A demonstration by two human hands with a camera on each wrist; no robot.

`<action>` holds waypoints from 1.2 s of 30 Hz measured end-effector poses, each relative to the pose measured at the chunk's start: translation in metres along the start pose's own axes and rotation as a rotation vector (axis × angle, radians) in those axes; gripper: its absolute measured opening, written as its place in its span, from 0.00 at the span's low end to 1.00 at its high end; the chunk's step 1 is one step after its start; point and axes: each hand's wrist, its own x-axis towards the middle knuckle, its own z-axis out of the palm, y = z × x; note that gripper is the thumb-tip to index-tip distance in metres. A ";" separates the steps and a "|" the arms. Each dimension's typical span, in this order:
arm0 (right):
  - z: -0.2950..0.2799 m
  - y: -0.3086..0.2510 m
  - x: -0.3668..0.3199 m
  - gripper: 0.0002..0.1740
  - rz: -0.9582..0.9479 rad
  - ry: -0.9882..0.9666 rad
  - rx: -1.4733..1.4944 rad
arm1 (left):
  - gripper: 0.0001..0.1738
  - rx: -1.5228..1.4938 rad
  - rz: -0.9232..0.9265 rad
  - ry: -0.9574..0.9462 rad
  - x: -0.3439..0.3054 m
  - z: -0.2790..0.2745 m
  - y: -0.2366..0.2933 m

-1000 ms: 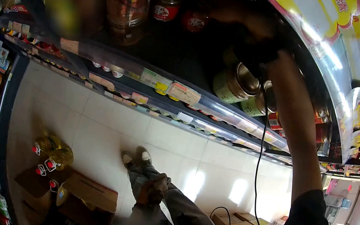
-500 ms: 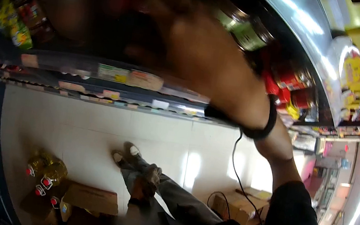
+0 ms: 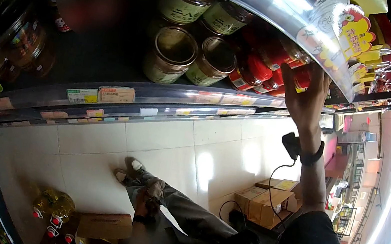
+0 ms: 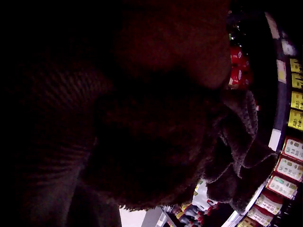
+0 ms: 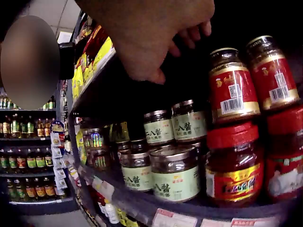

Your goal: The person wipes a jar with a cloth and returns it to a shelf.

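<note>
My right hand [image 3: 305,95] is raised at the front edge of the shelf [image 3: 159,94], beside the red-lidded jars [image 3: 253,72]. In the right wrist view this right hand [image 5: 151,38] hangs in front of the red jars [image 5: 234,90] with loosely bent fingers and holds nothing. Green-labelled jars [image 3: 170,55] with metal lids stand to the left of the red ones, also seen lower in the right wrist view [image 5: 175,177]. My left hand [image 3: 145,205] rests low on my knee and grips a grey cloth [image 4: 241,156]; the left wrist view is mostly dark.
Price tags [image 3: 101,95] line the shelf rail. Cardboard boxes [image 3: 269,203] sit on the tiled floor at the right, another box [image 3: 104,224] and oil bottles [image 3: 54,204] at the lower left. A shelf board with yellow packets [image 3: 363,46] runs overhead.
My right hand has come out from deep among the jars and moved right to the shelf's front edge by the red jars. My head has turned. The left hand stays on the knee.
</note>
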 end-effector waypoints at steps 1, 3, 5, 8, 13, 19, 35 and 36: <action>0.005 0.008 0.005 0.29 -0.124 0.022 -0.152 | 0.26 0.006 0.000 0.001 0.008 -0.012 -0.006; 0.012 0.023 0.015 0.26 -0.096 -0.046 -0.135 | 0.36 0.036 -0.047 -0.070 0.031 -0.038 -0.018; 0.019 0.041 0.022 0.24 0.010 -0.206 0.013 | 0.36 0.027 -0.029 -0.102 0.042 -0.050 -0.024; 0.030 0.060 0.025 0.20 -0.059 -0.203 -0.032 | 0.32 -0.011 -0.051 -0.103 0.025 -0.038 -0.014; 0.035 0.123 0.008 0.15 -0.503 -0.234 -0.498 | 0.26 0.118 -0.024 0.025 0.031 -0.068 -0.024; 0.046 0.127 0.010 0.18 -0.434 -0.106 -0.519 | 0.28 -0.024 -0.097 -0.102 0.020 -0.041 -0.012; 0.043 0.008 0.018 0.31 0.068 -0.097 0.408 | 0.31 0.009 -0.008 0.036 0.004 -0.023 0.001; 0.045 0.000 0.020 0.31 0.023 -0.079 0.438 | 0.31 0.005 -0.008 0.037 0.001 -0.019 0.004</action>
